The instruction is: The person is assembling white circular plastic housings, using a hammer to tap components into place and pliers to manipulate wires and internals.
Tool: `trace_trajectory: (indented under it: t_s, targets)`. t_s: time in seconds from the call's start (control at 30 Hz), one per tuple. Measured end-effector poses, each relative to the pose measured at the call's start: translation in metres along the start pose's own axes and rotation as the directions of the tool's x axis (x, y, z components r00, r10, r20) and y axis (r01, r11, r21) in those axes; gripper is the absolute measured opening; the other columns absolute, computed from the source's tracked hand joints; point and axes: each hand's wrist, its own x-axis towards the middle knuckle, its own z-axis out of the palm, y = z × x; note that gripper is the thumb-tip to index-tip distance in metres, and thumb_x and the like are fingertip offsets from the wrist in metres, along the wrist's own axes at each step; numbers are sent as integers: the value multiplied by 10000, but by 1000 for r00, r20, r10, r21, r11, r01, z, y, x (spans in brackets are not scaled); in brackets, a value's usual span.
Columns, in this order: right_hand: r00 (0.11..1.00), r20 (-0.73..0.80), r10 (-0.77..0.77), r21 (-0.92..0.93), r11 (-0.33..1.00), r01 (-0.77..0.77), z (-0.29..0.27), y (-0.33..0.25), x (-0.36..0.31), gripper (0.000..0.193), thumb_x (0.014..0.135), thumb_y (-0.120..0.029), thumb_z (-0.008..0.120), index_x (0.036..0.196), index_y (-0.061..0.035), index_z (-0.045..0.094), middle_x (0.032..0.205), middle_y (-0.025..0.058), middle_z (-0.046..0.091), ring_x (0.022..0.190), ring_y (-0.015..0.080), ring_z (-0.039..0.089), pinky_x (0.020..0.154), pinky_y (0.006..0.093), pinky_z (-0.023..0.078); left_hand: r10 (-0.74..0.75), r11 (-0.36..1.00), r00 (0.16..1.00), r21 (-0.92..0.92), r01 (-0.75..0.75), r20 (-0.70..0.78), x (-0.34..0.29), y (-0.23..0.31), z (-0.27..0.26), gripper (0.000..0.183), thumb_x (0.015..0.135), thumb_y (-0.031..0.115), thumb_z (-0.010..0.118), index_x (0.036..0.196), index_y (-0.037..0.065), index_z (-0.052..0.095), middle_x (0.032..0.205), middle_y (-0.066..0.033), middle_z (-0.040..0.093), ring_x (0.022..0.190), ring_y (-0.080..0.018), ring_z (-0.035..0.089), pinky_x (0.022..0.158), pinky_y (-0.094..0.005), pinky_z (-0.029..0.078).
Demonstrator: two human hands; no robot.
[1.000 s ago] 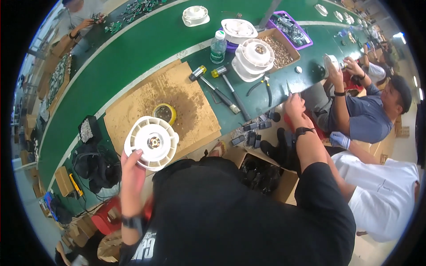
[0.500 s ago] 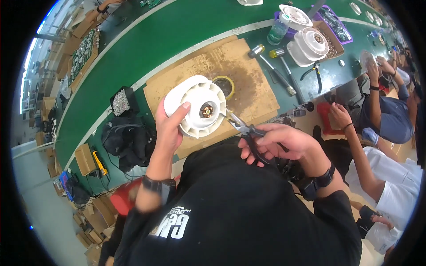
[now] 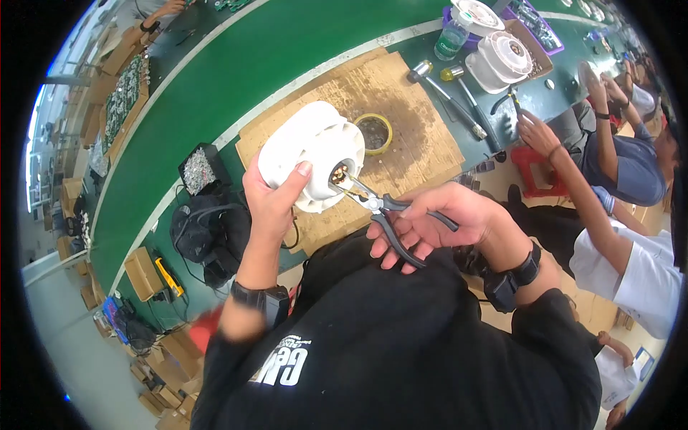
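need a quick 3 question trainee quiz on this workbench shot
1. True or false: the left hand holds the white round part up off the cardboard mat.
2. Which tool is in the right hand? A hammer, B pliers, C screwdriver.
3. Fill in: the yellow tape roll lies on the ____ mat.

Key: 1 true. 2 B, tips at the part's centre opening. 3 cardboard.

Bare cardboard mat (image 3: pixel 416 136) lies open beyond the yellow tape roll (image 3: pixel 375 133); two hammers (image 3: pixel 459 97) border its right edge.
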Motion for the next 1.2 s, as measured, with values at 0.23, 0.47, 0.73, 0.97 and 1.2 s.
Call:
trace_trajectory:
  t_s: [0.23, 0.47, 0.73, 0.97, 1.2]
  targets:
    - [997, 74, -32, 50, 998, 28, -23, -7, -20, 489, 924, -294, 486, 1281, 37, 525, 1203, 214, 616, 1056, 324, 633, 891, 452, 514, 60, 998, 998, 37, -60, -21, 9, -1, 26, 461, 815, 86, 724, 1209, -83, 554, 1090, -116, 664, 980, -161, 634, 879, -292, 492]
    - [992, 130, 4, 19, 1000, -6, -42, -23, -39, 472, 915, -273, 472, 1262, 40, 538, 1190, 206, 619, 1017, 307, 636, 871, 453, 519, 93, 989, 994, 119, -86, -61, 10, 3, 52, 463, 804, 81, 727, 1204, -82, 559, 1081, -111, 667, 970, -158, 635, 877, -294, 491]
    - [988, 143, 51, 38, 998, -57, -64, -33, -46, 453, 892, -243, 478, 1233, 46, 550, 1132, 173, 639, 944, 278, 642, 826, 424, 524, 149, 956, 987, 262, -129, -58, 6, 1, 69, 490, 765, 94, 754, 1187, -76, 572, 1060, -110, 664, 957, -166, 634, 869, -301, 488]
    - [948, 286, 142, 237, 948, -214, -116, -34, 1, 431, 852, -225, 490, 1176, 48, 570, 1057, 140, 646, 870, 242, 634, 719, 399, 512, 77, 959, 990, 282, -42, -117, 5, -18, 60, 547, 739, 46, 762, 1223, -74, 539, 1095, -120, 652, 981, -172, 632, 880, -310, 496]
    - [945, 295, 144, 246, 944, -221, -148, -6, 38, 528, 857, -325, 484, 1254, 16, 551, 1237, 167, 611, 1002, 227, 633, 827, 429, 511, -235, 871, 940, 375, 317, -247, -34, -56, 25, 629, 713, 9, 786, 1264, -30, 485, 1128, -108, 621, 1031, -167, 606, 896, -313, 494]
